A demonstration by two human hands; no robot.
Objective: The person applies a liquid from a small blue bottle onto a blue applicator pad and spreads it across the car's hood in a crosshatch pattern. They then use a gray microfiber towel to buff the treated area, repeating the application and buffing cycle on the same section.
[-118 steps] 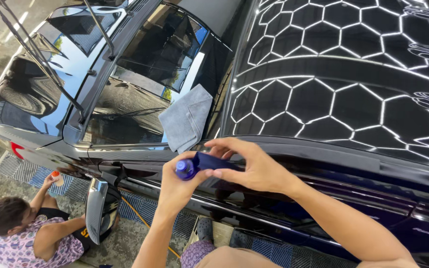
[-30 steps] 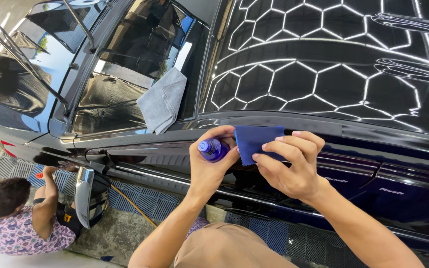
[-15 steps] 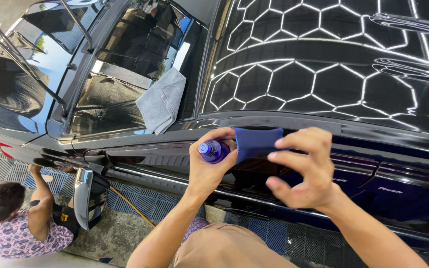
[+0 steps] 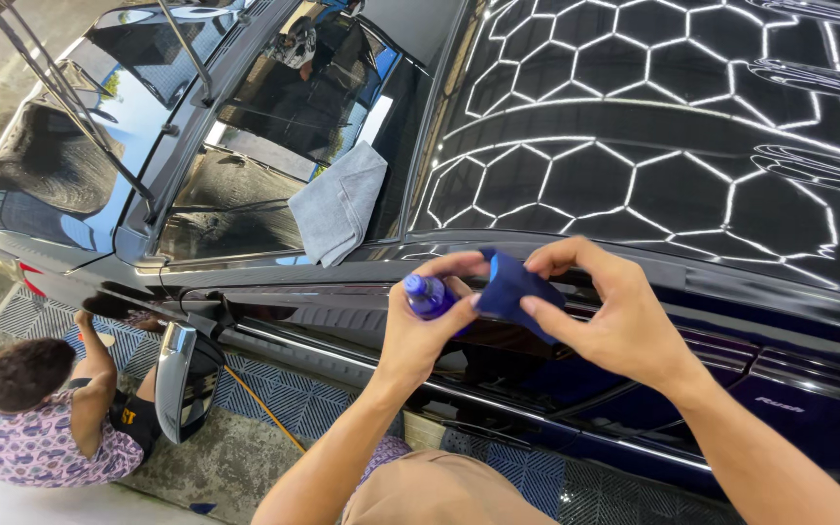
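My left hand (image 4: 418, 329) grips a small blue bottle (image 4: 428, 295), its top tilted toward a dark blue applicator pad (image 4: 512, 288). My right hand (image 4: 607, 316) pinches that pad between thumb and fingers, right against the bottle's mouth. Both hands hover over the edge of a glossy black car roof (image 4: 653, 185) that mirrors hexagonal ceiling lights. Below the hands runs the car's side window and door.
A grey microfibre cloth (image 4: 339, 204) lies on the windscreen (image 4: 245, 194), whose wipers are lifted. A side mirror (image 4: 179, 379) sticks out below. A person (image 4: 46, 418) in a patterned shirt crouches by the front wheel on grid floor tiles (image 4: 284, 389).
My right hand has shifted its grip on the pad, moving it against the bottle's mouth. The view tilted slightly. The crouching person has shifted a little at the wheel.
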